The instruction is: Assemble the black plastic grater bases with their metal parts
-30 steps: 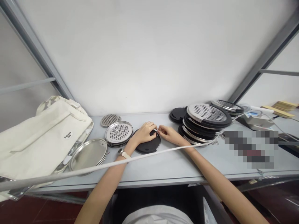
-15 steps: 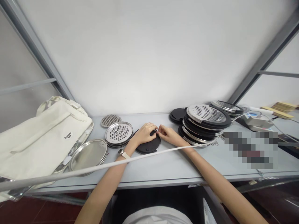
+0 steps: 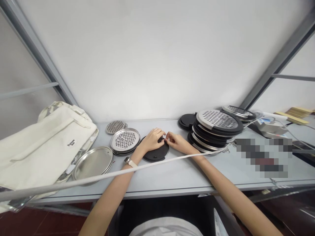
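left-wrist watch (image 3: 127, 160): round case, pale strap (image 3: 133, 164) | forearms (image 3: 228, 190): bare | clothing (image 3: 164, 226): white

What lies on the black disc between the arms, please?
The left grip rests on the black disc, whose front part is visible. The surface under the palm is covered, so unseen.

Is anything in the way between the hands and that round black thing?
Nothing visible is: the left hand lies on the black disc, and the right hand is at its edge. The white cord runs on the near side of both.
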Motion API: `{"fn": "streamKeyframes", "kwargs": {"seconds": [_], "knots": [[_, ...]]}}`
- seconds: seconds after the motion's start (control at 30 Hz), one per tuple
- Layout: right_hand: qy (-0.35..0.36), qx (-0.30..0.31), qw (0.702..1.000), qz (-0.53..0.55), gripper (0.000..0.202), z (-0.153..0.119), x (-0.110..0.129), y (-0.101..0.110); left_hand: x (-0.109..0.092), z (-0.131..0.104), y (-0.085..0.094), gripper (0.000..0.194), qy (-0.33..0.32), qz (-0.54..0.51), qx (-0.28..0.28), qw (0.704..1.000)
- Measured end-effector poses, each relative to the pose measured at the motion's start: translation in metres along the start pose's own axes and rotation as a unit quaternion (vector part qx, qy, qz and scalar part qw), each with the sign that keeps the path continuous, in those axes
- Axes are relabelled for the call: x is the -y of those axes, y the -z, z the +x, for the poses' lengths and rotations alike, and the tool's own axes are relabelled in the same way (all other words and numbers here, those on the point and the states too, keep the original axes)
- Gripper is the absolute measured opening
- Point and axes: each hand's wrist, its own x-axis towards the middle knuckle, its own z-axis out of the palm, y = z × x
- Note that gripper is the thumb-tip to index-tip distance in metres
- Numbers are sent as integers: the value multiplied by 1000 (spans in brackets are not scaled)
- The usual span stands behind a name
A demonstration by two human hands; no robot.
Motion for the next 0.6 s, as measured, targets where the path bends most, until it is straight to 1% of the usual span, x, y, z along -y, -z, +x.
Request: {"fn": "streamKeyframes", "kwargs": {"seconds": [0.13, 0.3, 0.5, 0.6], "knots": [[3, -2, 1000, 3, 14, 0, -1, 0, 0, 0, 0, 15, -4, 2, 3, 1000], [6, -10, 1000, -12, 12, 0, -1, -4, -2, 0, 1, 18, -3, 4, -6, 1000], [13, -31, 999, -15, 10, 1, 2, -8, -2, -1, 1, 20, 8, -12, -1, 1000], [26, -33, 999, -7, 10, 2, 2, -8, -3, -1, 2, 26, 6, -17, -6, 1000]]}}
